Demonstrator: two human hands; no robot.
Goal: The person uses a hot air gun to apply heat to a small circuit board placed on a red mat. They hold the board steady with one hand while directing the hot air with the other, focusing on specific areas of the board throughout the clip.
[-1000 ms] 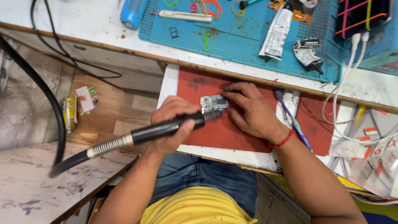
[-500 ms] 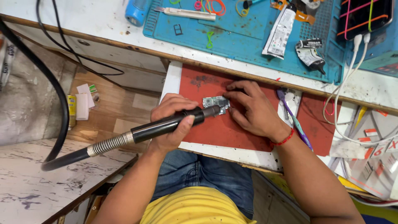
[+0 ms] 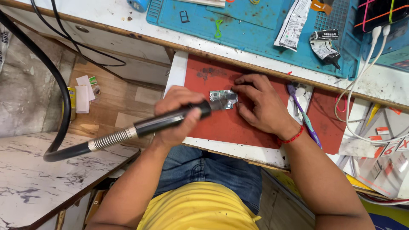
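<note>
Left hand (image 3: 177, 115) grips rotary tool (image 3: 170, 121) (tip on circuit board (image 3: 223, 99))

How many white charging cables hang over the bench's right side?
2: white cables and, plugged side by side at top right, trailing down toward the red mat; more could be hidden off-frame.

A silver-green circuit board (image 3: 223, 99) lies on the red mat (image 3: 226, 125). Beyond the mat lies a teal work mat (image 3: 255, 30); right of it, a purple toothbrush (image 3: 303, 115).

White sachet (image 3: 293, 23) and crumpled black-white packet (image 3: 324, 46) on the blue mat's (image 3: 255, 30) right part; red-white labels (image 3: 390, 149) at the desk's right edge.
</note>
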